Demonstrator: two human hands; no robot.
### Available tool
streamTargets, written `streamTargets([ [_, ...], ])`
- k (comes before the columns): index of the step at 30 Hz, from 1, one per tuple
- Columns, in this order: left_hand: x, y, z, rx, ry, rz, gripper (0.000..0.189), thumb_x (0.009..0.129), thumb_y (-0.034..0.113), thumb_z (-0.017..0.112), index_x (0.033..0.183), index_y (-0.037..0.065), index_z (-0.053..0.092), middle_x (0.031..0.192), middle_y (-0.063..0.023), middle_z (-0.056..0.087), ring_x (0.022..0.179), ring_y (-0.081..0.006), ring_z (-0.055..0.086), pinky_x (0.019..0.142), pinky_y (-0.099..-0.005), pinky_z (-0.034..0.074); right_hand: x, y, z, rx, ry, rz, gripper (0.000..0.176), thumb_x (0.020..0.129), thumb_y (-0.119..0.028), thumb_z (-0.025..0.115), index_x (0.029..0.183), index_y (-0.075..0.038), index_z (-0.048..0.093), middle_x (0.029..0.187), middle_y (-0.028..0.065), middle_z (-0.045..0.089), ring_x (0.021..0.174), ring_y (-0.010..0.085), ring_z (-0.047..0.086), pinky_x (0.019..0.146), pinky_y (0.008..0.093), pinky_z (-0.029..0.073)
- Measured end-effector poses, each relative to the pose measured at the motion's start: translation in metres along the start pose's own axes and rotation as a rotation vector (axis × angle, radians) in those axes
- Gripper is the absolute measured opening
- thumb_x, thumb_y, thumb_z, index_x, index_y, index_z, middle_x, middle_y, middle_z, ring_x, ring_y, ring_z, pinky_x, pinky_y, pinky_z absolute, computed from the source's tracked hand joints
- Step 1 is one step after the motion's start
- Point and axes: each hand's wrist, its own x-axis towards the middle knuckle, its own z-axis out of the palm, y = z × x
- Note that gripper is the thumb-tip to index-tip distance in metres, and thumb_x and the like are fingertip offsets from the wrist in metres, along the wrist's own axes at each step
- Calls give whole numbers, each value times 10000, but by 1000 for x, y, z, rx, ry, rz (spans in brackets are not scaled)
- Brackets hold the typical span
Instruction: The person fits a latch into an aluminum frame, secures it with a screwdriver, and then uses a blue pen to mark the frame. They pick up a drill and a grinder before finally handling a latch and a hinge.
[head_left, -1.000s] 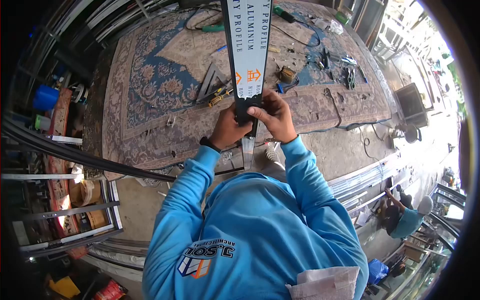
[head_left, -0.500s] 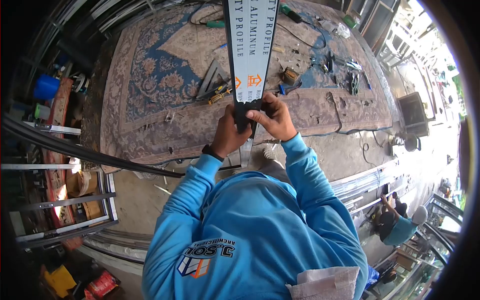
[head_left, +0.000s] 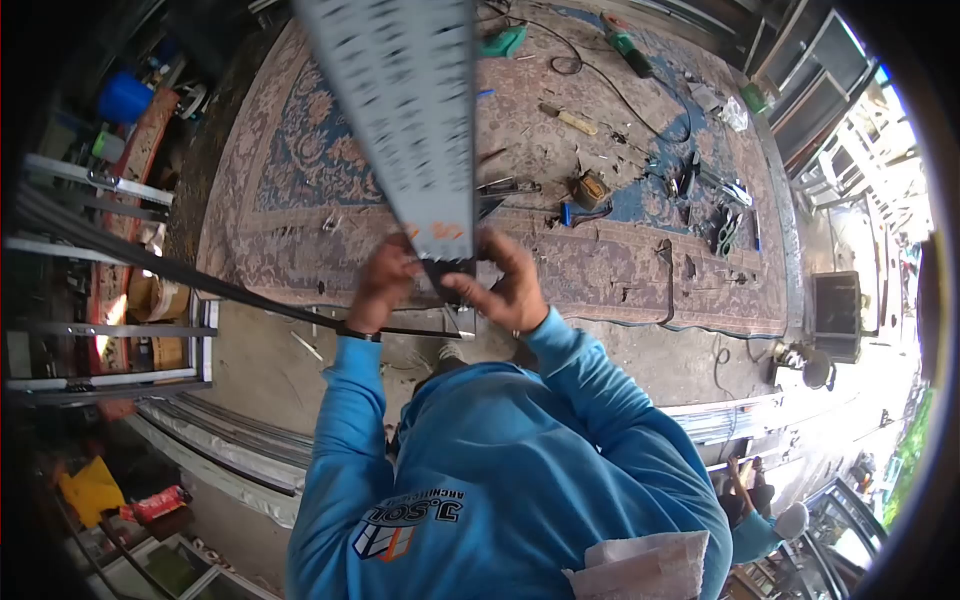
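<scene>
A long aluminium profile (head_left: 405, 130), dark-edged with a printed white film, rises from between my hands to the top of the view and is blurred. Its near end is black. My left hand (head_left: 385, 283) is at the left edge of that end, smeared by motion, with a dark band on the wrist. On the right edge, my right hand (head_left: 508, 285) grips the profile, thumb across the black end and fingers behind. A long dark strip (head_left: 230, 288) runs from the far left to just below my hands.
A patterned carpet (head_left: 300, 235) covers the work surface, with a tape measure (head_left: 590, 189), a green power tool (head_left: 628, 50), pliers (head_left: 728, 232) and cables. Metal frames (head_left: 110, 385) lie at the left. Another person (head_left: 755, 525) is low at the right.
The profile's near end and both my hands have moved left and lower in the view, and the profile now leans left. The printing is smeared. The view has shifted, so the other person appears lower.
</scene>
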Motion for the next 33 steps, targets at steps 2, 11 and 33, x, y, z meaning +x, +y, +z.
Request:
streamTargets([
  [2,21,-24,-31,-213,166,-115,523,879,107,692,1355,40,487,1301,-132,607,1198,-303,601,1005,-416,501,2,0,-3,-12,1,-28,448,795,-209,873,1107,18,645,969,149,665,879,282,680,780,376,540],
  [11,148,-188,-79,1530,10,-106,511,844,63,698,1288,71,446,1268,-318,522,1045,-513,592,832,-576,494,-1,8,-8,-131,-81,30,508,806,-235,860,1176,11,615,1011,170,666,875,335,691,751,390,550],
  [33,-172,104,263,752,1008,-161,325,917,-33,708,1236,-24,645,1110,-118,728,996,-152,666,892,-283,516,25,32,-16,-43,-294,-86,493,763,-207,896,1037,-8,538,919,167,717,836,300,741,703,391,577],
])
